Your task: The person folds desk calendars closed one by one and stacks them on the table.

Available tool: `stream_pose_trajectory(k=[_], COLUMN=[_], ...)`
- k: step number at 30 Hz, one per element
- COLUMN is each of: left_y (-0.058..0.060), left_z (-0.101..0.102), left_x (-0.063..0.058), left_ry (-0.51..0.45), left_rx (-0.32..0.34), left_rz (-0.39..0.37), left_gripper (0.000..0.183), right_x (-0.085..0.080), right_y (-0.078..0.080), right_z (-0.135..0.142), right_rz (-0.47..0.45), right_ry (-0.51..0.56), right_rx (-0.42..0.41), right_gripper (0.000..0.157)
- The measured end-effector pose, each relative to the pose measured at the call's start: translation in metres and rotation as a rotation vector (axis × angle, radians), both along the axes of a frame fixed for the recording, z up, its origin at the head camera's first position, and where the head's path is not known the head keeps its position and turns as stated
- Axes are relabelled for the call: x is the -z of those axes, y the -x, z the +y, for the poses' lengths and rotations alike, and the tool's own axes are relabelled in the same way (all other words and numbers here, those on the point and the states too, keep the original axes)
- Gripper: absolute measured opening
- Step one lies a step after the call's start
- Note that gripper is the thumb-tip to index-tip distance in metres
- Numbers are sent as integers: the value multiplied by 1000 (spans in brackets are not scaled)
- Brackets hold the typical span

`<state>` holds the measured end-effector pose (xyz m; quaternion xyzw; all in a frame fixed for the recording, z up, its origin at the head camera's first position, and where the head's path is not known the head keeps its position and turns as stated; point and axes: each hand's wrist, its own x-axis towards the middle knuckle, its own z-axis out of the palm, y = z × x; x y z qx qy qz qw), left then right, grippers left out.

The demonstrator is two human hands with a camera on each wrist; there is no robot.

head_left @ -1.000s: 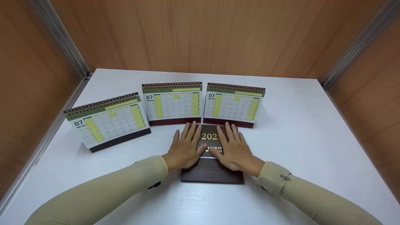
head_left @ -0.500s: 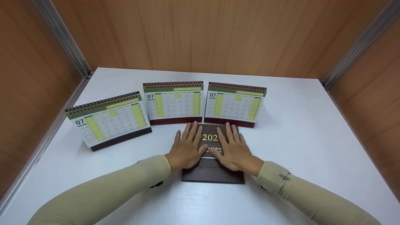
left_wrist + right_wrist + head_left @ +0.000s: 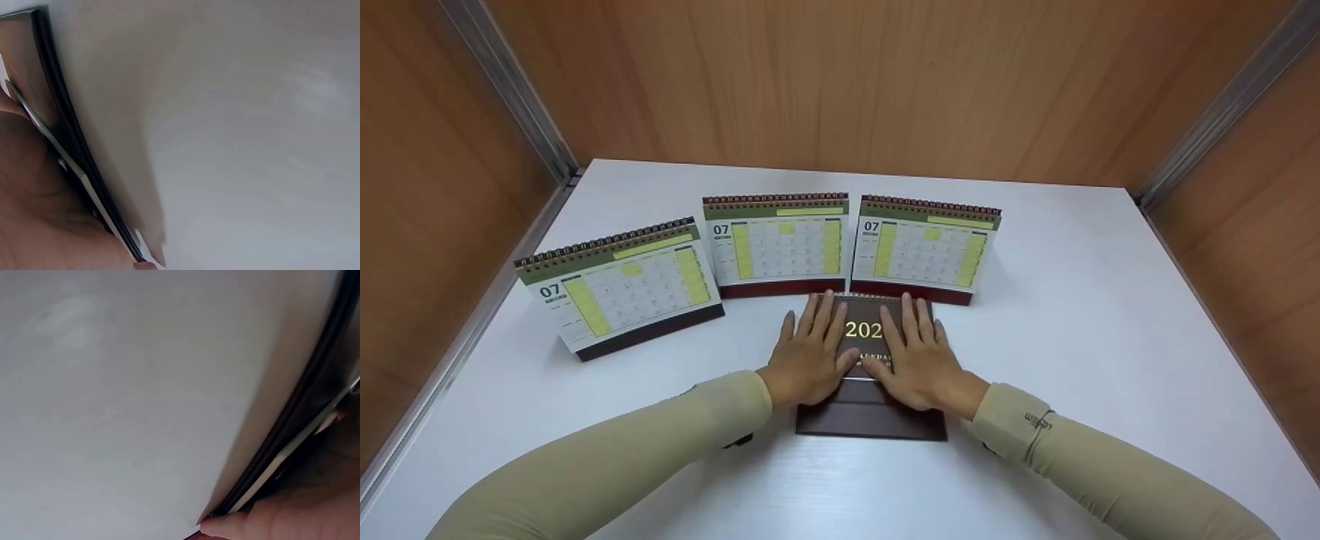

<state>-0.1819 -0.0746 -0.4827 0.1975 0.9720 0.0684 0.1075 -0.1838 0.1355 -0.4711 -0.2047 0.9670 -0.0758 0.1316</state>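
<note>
A dark brown desk calendar (image 3: 871,420) lies flat on the white table in the head view, gold numerals and lettering on its cover. My left hand (image 3: 808,360) rests palm down on its left side, fingers straight and pointing away from me. On the right side my right hand (image 3: 922,360) lies the same way, the two thumbs angled toward each other across the cover. Part of the lettering is hidden under the fingers. Both wrist views show a stack of pale pages (image 3: 101,205) between the palm and the dark backing, along the calendar's side edge.
Behind the hands stand two desk calendars with dark red bases, a left one (image 3: 780,247) and a right one (image 3: 926,251). A third calendar (image 3: 622,289) with a black base stands angled at the left. Wooden panels (image 3: 840,82) enclose the white table (image 3: 1110,315).
The hands stay spread on the brown calendar. The whole head view has shifted slightly; the calendars keep their places on the table.
</note>
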Motion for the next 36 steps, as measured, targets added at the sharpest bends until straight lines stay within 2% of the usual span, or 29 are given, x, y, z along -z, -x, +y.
stream_pose_trajectory(k=[6,10,13,19,31,36], left_y=[0,1,2,3,-1,-3], left_z=[-1,-4,-8,-15,-28,-31], left_x=[0,1,4,5,0,-4], left_ry=[25,16,-2,-18,-33,-42], left_rx=[19,43,59,91,94,101], left_rz=[6,17,23,32,31,23], left_gripper=[77,78,79,78,76,75], right_x=[0,7,12,12,5,-7], right_y=[-1,1,4,7,8,6], right_z=[0,2,4,4,2,4], right_rz=[26,39,27,-5,-43,-52], right_ry=[1,-5,-2,-23,-83,-39], right_rx=[-2,-6,-11,-9,-10,-24], right_gripper=[90,91,92,93,91,84])
